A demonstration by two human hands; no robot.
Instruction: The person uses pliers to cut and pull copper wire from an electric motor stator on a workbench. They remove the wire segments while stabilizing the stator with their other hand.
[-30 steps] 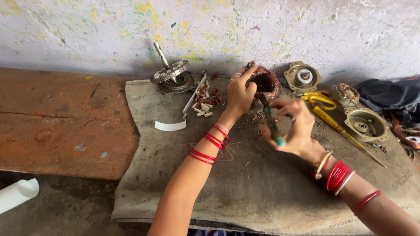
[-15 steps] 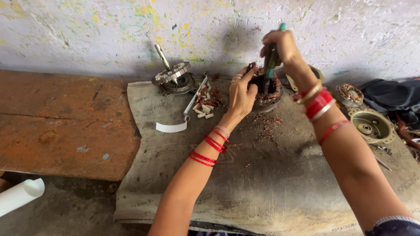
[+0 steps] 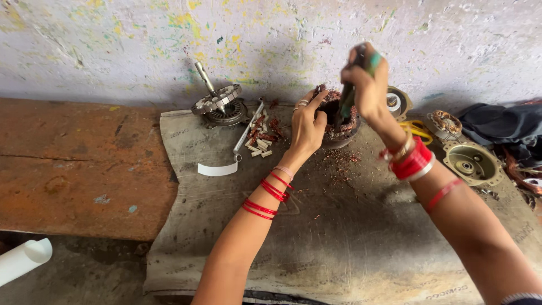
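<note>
Right hand [image 3: 366, 79] is staying raised, gripping the screwdriver [image 3: 350, 96] tight; left hand [image 3: 307, 127] is clutching the stator [image 3: 339, 121], risking a slip into fingers.

Your motor parts lie along the wall on the sackcloth [image 3: 316, 248].

The stator [image 3: 339, 121] sits at the back centre, between your left hand [image 3: 307, 127] and right hand [image 3: 367, 85], the screwdriver [image 3: 351, 90] above it. Left of it lie small wedges [image 3: 258, 148], then the rotor [image 3: 219, 107]. To its right, the end housing [image 3: 471, 164] sits near the cloth's edge. The wooden plank [image 3: 79, 164] lies left of the sackcloth.
</note>
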